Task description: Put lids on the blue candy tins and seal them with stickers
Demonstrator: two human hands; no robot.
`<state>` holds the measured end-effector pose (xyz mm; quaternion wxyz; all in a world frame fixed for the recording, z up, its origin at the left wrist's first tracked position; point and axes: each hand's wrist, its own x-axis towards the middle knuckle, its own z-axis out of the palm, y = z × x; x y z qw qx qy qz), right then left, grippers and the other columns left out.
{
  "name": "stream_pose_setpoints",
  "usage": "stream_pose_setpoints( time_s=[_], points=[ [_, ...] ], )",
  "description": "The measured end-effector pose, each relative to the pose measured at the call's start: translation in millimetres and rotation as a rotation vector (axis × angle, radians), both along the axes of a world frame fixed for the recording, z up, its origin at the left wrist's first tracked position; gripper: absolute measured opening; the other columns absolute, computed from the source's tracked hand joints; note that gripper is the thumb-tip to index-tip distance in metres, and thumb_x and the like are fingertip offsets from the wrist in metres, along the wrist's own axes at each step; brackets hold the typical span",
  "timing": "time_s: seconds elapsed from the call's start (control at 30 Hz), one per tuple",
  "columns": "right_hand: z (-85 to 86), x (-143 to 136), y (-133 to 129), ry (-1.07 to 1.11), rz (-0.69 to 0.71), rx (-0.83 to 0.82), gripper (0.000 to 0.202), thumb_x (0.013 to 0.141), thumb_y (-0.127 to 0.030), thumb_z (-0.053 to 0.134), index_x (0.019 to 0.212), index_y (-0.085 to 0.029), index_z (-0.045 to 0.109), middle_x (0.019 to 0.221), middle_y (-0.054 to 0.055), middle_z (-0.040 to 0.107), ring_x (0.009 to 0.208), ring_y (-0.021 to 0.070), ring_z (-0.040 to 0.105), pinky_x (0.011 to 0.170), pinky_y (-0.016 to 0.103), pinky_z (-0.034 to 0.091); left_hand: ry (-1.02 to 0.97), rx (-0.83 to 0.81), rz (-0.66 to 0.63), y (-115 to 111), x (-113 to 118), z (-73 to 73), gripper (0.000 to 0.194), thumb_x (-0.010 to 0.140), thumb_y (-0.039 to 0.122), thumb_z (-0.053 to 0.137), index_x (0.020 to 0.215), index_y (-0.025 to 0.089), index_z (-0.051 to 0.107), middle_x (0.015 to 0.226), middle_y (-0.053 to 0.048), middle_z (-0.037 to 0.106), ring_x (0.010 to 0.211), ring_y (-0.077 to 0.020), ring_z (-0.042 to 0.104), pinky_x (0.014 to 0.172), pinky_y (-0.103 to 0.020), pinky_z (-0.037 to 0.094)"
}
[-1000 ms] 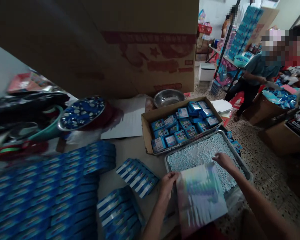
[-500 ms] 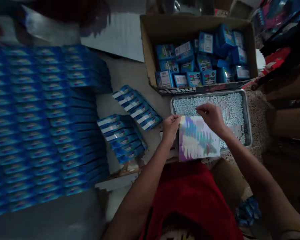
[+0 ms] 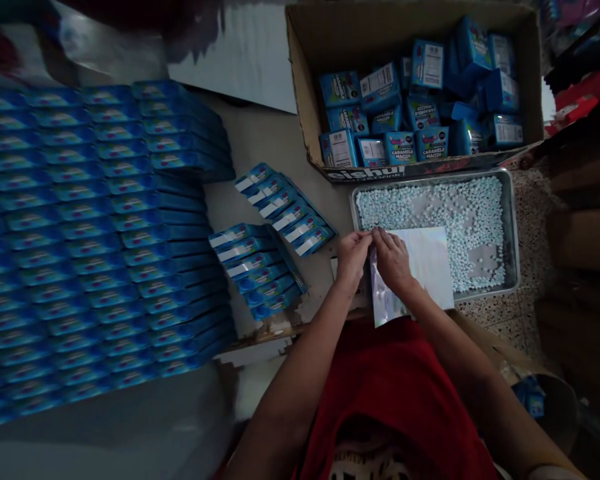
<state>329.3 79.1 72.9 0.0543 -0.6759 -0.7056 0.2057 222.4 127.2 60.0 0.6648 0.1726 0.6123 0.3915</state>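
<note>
A shiny, iridescent flat pouch [image 3: 423, 257] lies over the lower left part of a metal tray [image 3: 516, 247] of small pale blue candies [image 3: 460, 213]. My left hand [image 3: 353, 257] pinches the pouch's upper left corner. Right beside it, my right hand [image 3: 391, 257] has its fingers pressed together on the top edge near the same corner, and its back covers part of the pouch. Fingertips of both hands almost touch. Whether the pouch's mouth is parted cannot be made out.
A cardboard box [image 3: 350, 175] of blue cartons [image 3: 400, 147] stands behind the tray. Left of my hands lie two rows of blue packets [image 3: 257, 267], [image 3: 287, 210]. Large stacks of blue boxes [image 3: 90, 233] fill the left side. Another container with blue wrappers [image 3: 533, 400] is at lower right.
My right hand has come left and down from above the candies onto the pouch's top left corner. The view has shifted, and the pouch's sheen looks paler.
</note>
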Motion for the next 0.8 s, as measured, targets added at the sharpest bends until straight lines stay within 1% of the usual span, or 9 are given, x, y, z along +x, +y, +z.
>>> stream_pose_setpoints(
  time_s=[0.13, 0.23, 0.3, 0.4, 0.47, 0.57, 0.7, 0.77, 0.8],
  points=[
    [-6.2, 1, -15, 0.026, -0.003, 0.029, 0.054, 0.108, -0.013, 0.036, 0.16, -0.013, 0.052, 0.165, 0.014, 0.053, 0.145, 0.0296, 0.05, 0.117, 0.043, 0.038, -0.02, -0.022, 0.032, 0, 0, -0.9, 0.031, 0.06, 0.035, 0.086, 0.08, 0.016, 0.071, 0.073, 0.0, 0.072, 0.067, -0.0124, 0.063, 0.065, -0.023, 0.048],
    [-0.9, 2, -18, 0.012, -0.016, 0.046, 0.048, 0.109, -0.017, 0.041, 0.153, -0.018, 0.061, 0.158, 0.013, 0.061, 0.141, 0.0295, 0.052, 0.115, 0.044, 0.036, -0.015, -0.04, 0.016, 1, -6, 0.5, 0.032, 0.06, 0.036, 0.084, 0.082, 0.017, 0.068, 0.073, 0.001, 0.07, 0.066, -0.0115, 0.061, 0.063, -0.021, 0.046],
    [4.4, 3, -17, -0.003, -0.04, 0.085, 0.04, 0.11, -0.023, 0.047, 0.142, -0.023, 0.07, 0.146, 0.011, 0.07, 0.131, 0.0297, 0.058, 0.109, 0.045, 0.037, -0.026, -0.068, 0.007, 1, -9, 0.0, 0.032, 0.062, 0.036, 0.083, 0.084, 0.018, 0.067, 0.072, 0.003, 0.067, 0.065, -0.0114, 0.061, 0.061, -0.021, 0.046],
    [17.0, 5, -14, -0.036, -0.061, 0.145, 0.028, 0.109, -0.031, 0.054, 0.118, -0.026, 0.08, 0.115, 0.01, 0.08, 0.112, 0.0283, 0.063, 0.098, 0.044, 0.037, -0.046, -0.09, 0.011, 4, -7, -7.0, 0.03, 0.065, 0.035, 0.081, 0.086, 0.019, 0.067, 0.07, 0.003, 0.065, 0.064, -0.0119, 0.06, 0.061, -0.022, 0.047],
    [32.3, 7, -13, -0.058, -0.06, 0.14, 0.029, 0.109, -0.035, 0.054, 0.104, -0.026, 0.081, 0.095, 0.009, 0.078, 0.1, 0.0265, 0.063, 0.092, 0.043, 0.037, -0.02, -0.047, 0.04, 8, -2, -14.2, 0.027, 0.066, 0.033, 0.082, 0.085, 0.018, 0.068, 0.073, 0.002, 0.068, 0.069, -0.0134, 0.064, 0.067, -0.024, 0.051],
    [67.4, 9, -16, -0.007, -0.127, 0.091, 0.026, 0.105, -0.035, 0.059, 0.094, -0.025, 0.08, 0.074, 0.006, 0.069, 0.086, 0.0233, 0.061, 0.087, 0.041, 0.039, 0.097, 0.125, 0.074, 9, 2, -17.3, 0.026, 0.073, 0.035, 0.082, 0.091, 0.018, 0.074, 0.091, -0.005, 0.077, 0.089, -0.0197, 0.072, 0.087, -0.03, 0.056],
    [114.6, 5, -17, 0.369, -0.388, -0.096, 0.024, 0.096, -0.044, 0.07, 0.093, -0.022, 0.079, 0.059, -0.003, 0.051, 0.062, 0.0143, 0.048, 0.069, 0.033, 0.045, 0.254, 0.334, 0.048, -11, -15, 7.7, 0.037, 0.084, 0.048, 0.082, 0.108, 0.021, 0.079, 0.128, -0.013, 0.077, 0.129, -0.0301, 0.067, 0.11, -0.039, 0.052],
    [126.2, 1, -11, 0.645, -0.488, -0.246, 0.032, 0.089, -0.054, 0.076, 0.091, -0.022, 0.077, 0.057, -0.007, 0.044, 0.057, 0.0113, 0.041, 0.061, 0.03, 0.05, 0.212, 0.305, 0.033, -26, -31, 24.8, 0.046, 0.089, 0.064, 0.075, 0.103, 0.021, 0.081, 0.124, -0.014, 0.078, 0.129, -0.0326, 0.068, 0.108, -0.042, 0.054],
    [128.2, -2, -7, 0.76, -0.522, -0.314, 0.037, 0.085, -0.058, 0.08, 0.089, -0.021, 0.075, 0.057, -0.007, 0.043, 0.057, 0.0106, 0.042, 0.059, 0.03, 0.054, 0.117, 0.242, 0.029, -33, -40, 31.8, 0.056, 0.09, 0.074, 0.068, 0.097, 0.019, 0.08, 0.116, -0.016, 0.08, 0.122, -0.0338, 0.072, 0.103, -0.043, 0.058]
  ],
)
